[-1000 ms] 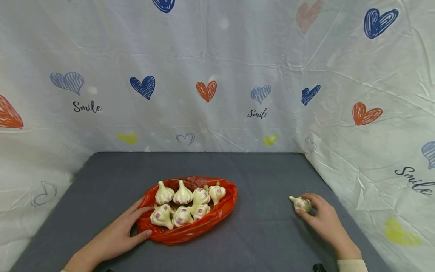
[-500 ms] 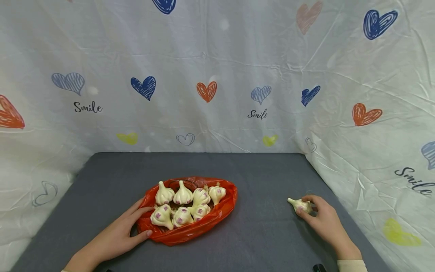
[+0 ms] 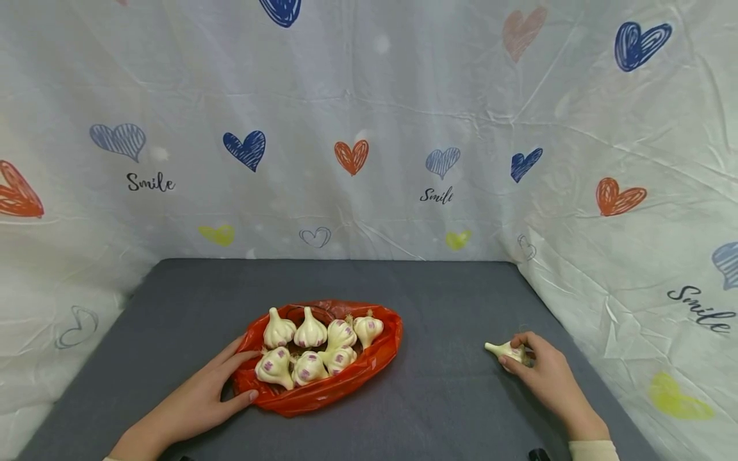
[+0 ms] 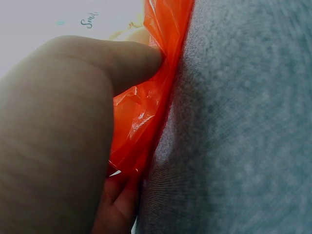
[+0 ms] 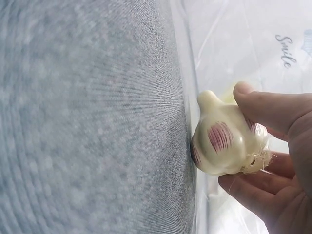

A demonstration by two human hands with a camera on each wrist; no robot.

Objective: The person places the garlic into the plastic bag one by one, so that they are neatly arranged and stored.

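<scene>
An open red plastic bag (image 3: 369,368) sits left of centre on the table, its rim spread round several white garlic bulbs (image 3: 310,366) with purple streaks. My left hand (image 3: 193,400) holds the bag's left end, thumb along the front side and fingers at the rim. In the left wrist view the thumb (image 4: 131,61) presses into the red plastic (image 4: 141,112). Over on the right, my right hand (image 3: 548,378) pinches a single garlic bulb (image 5: 226,139) between thumb and fingers, its stem pointing left in the head view. That bulb is at or just above the table surface; its underside is partly hidden.
A dark grey cloth covers the table (image 3: 426,410). Behind and beside it hangs a pale sheet (image 3: 386,83) printed with hearts and "Smile". A small black object (image 3: 539,454) shows at the bottom edge near the right wrist.
My right hand has shifted the garlic bulb slightly left, and more of its stem end sticks out from the fingers. The left hand and the bag stay put.
</scene>
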